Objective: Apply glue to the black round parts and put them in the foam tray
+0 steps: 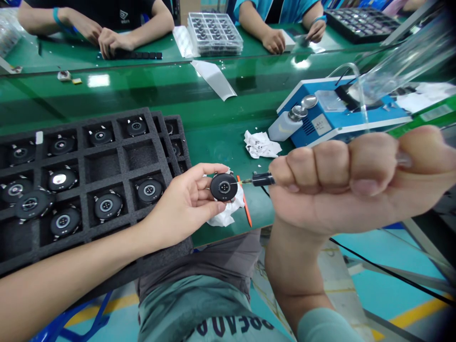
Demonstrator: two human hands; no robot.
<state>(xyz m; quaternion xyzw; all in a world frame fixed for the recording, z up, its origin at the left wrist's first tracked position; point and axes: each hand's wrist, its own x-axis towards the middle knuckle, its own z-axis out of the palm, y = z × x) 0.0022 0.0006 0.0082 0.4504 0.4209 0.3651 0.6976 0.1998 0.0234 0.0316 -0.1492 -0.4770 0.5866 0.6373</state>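
My left hand [183,204] holds a round black disc-shaped module [223,186] between its thumb and fingertips, with its ringed face turned up. My right hand [342,178] is closed in a fist around a black-handled pointed tool [262,179], whose thin tip reaches the module's rim. Under my left hand lies a crumpled white wipe [223,213], with an orange stick [245,206] beside it. To the left stands a black foam tray [117,145] holding several similar round modules, such as one [106,205] in its front row. My left forearm crosses the tray's near corner.
A blue bench machine [342,114] with a white bottle [285,126] stands at the right on the green bench, behind crumpled printed paper [261,145]. Across a glass divider, a co-worker's hands [110,42] rest near black parts, and another person's hands [274,42] work beside trays.
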